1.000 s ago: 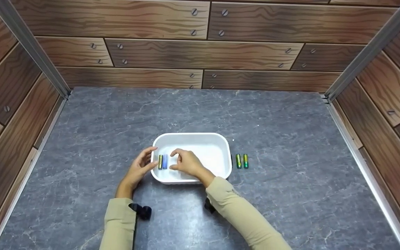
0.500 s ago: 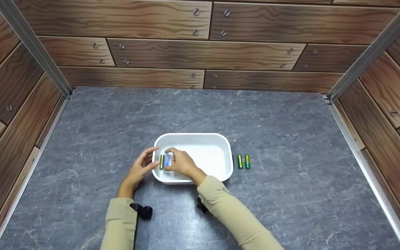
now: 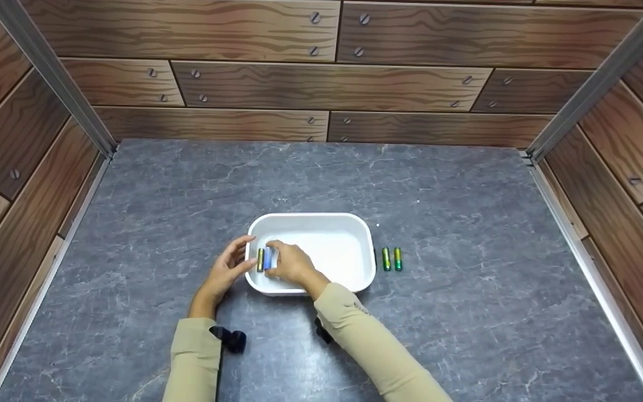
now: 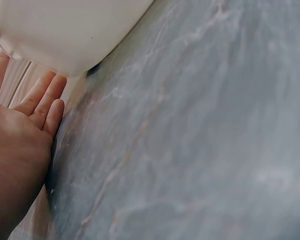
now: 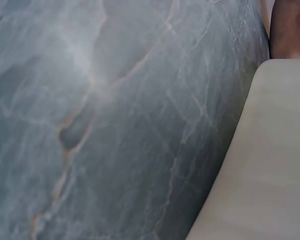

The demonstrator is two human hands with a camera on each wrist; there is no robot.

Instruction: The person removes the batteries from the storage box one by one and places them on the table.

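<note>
slim blue cylindrical battery (image 3: pixel 267 258)

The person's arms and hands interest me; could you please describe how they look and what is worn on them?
The creased beige fabric left sleeve and matching right sleeve bear no visible markings. Both the left hand and right hand are ungloved. A small black rounded wrist device protrudes beside the left sleeve; a second black device shows partly behind the right sleeve.

Blue-grey marbled tabletop (image 5: pixel 135 125) across the left and centre, pale and orange-brown veins running through it, smooth off-white wall of a tub (image 5: pixel 265 155) at lower right, part of the right hand (image 5: pixel 291 30) in the upper right corner
</note>
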